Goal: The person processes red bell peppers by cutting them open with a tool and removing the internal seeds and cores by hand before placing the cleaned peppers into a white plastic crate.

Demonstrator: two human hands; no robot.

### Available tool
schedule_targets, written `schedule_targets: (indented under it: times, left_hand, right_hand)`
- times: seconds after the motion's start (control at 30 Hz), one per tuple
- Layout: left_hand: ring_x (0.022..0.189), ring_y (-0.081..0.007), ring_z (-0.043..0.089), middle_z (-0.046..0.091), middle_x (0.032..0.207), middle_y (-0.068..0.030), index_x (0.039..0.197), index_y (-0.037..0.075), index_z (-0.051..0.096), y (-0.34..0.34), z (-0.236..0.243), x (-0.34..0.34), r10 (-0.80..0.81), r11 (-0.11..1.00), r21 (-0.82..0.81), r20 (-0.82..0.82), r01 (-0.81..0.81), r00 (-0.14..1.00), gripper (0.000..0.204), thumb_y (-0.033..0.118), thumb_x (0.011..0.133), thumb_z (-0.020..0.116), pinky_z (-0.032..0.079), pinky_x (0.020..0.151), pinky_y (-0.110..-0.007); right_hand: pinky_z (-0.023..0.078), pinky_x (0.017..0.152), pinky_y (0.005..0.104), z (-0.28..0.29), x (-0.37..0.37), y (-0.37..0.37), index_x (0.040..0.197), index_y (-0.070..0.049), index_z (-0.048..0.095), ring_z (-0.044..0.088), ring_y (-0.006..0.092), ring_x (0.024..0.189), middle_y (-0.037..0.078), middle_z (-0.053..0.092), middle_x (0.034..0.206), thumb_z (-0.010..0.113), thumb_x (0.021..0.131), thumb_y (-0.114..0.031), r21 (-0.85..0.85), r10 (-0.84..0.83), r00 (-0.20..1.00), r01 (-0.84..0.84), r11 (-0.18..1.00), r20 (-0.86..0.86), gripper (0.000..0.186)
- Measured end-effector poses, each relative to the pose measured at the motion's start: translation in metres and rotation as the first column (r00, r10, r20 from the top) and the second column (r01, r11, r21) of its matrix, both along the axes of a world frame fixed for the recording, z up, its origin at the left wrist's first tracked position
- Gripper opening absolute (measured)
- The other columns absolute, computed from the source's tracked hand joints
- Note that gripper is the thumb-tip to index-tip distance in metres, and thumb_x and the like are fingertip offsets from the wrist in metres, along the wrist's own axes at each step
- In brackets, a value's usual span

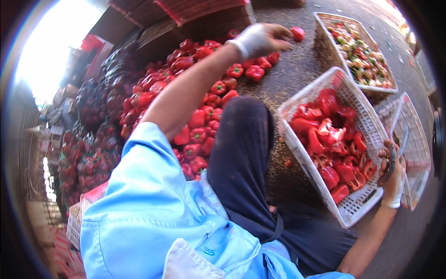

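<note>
My left hand (pixel 272 39), in a whitish glove, reaches over the pile of red bell peppers (pixel 197 121), fingers apart and bent, beside a lone red pepper (pixel 297 34); I see nothing held in it. At the right, my gloved right hand (pixel 391 174) grips a knife (pixel 404 138) with its blade pointing up; the handle is mostly hidden by the fingers. That hand is beside a white plastic crate (pixel 291 131) holding cut red pepper pieces (pixel 344 169). My dark-trousered leg lies between the pile and this crate.
A crate (pixel 320 23) of pepper cores stands at the upper right, another pale crate (pixel 416 186) at the far right. Bagged peppers (pixel 95 158) are stacked at left, red and dark crates (pixel 195 10) along the top. The dark floor (pixel 288 74) has scattered seeds.
</note>
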State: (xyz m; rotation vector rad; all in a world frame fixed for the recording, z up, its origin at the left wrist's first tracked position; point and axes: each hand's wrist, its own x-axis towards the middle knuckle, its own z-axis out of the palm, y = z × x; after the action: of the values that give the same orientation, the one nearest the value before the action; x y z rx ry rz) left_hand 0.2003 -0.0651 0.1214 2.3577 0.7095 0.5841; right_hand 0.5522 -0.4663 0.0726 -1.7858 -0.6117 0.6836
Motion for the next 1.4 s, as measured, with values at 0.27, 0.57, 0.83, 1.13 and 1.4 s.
schedule_targets:
  times: [0.27, 0.57, 0.83, 1.13, 1.4]
  left_hand:
    - [0.108, -0.0352, 0.073, 0.075, 0.117, -0.0194, 0.131, 0.007, 0.069, 0.015, -0.1, -0.373, 0.585, 0.8, 0.197, -0.463, -0.567, 0.666, 0.064, 0.047, 0.083, 0.079, 0.057, 0.094, -0.043]
    - [0.135, -0.0398, 0.057, 0.05, 0.154, -0.0208, 0.158, 0.015, 0.04, -0.039, -0.206, -0.398, 0.486, 0.744, 0.197, -0.815, -0.639, 0.314, 0.096, 0.046, 0.077, 0.081, 0.049, 0.111, -0.05]
    - [0.124, -0.0438, 0.062, 0.055, 0.144, -0.0231, 0.155, 0.018, 0.044, -0.036, -0.233, -0.391, 0.49, 0.771, 0.291, -0.839, -0.566, 0.236, 0.084, 0.026, 0.077, 0.076, 0.055, 0.103, -0.052]
    - [0.117, -0.0371, 0.067, 0.068, 0.128, -0.0233, 0.143, 0.005, 0.057, -0.025, -0.264, -0.471, 0.788, 0.563, 0.011, -0.307, -0.826, 0.534, 0.081, 0.033, 0.071, 0.084, 0.053, 0.104, -0.044]
    - [0.106, -0.0138, 0.063, 0.065, 0.119, -0.0038, 0.136, 0.003, 0.061, -0.003, -0.15, -0.399, 0.687, 0.673, -0.556, 0.228, -0.487, 0.69, 0.048, 0.015, 0.091, 0.074, 0.053, 0.095, -0.029]
  right_hand:
    - [0.035, 0.046, 0.0148, -0.043, 0.063, 0.008, 0.152, -0.006, 0.048, 0.048, -0.0017, 0.059, 0.002, 0.064, 0.099, 0.05, 0.113, -0.035, 0.222, 0.276, 0.94, -0.231, 0.947, -0.199, 0.049]
    - [0.052, 0.079, 0.0339, -0.102, -0.017, 0.041, 0.116, 0.002, 0.073, 0.064, 0.0182, 0.083, 0.008, 0.071, 0.094, 0.071, 0.101, -0.027, -0.448, 0.388, 0.716, -0.118, 0.886, 0.58, 0.033]
    - [0.03, 0.043, 0.0228, -0.123, -0.035, 0.04, 0.119, -0.005, 0.073, 0.041, 0.0031, 0.048, -0.004, 0.056, 0.071, 0.069, 0.103, -0.03, -0.381, 0.4, 0.812, -0.24, 0.893, 0.425, 0.03]
    - [0.045, 0.068, 0.0244, -0.075, -0.079, 0.044, 0.121, -0.002, 0.075, 0.057, 0.0053, 0.08, 0.0, 0.065, 0.087, 0.067, 0.104, -0.031, -0.368, 0.16, 0.987, -0.16, 0.916, -0.032, 0.035]
    - [0.035, 0.049, 0.0209, -0.045, -0.103, 0.062, 0.128, -0.004, 0.068, 0.046, 0.0012, 0.06, 0.0, 0.069, 0.09, 0.067, 0.103, -0.034, -0.205, 0.142, 0.989, -0.145, 0.968, -0.031, 0.04]
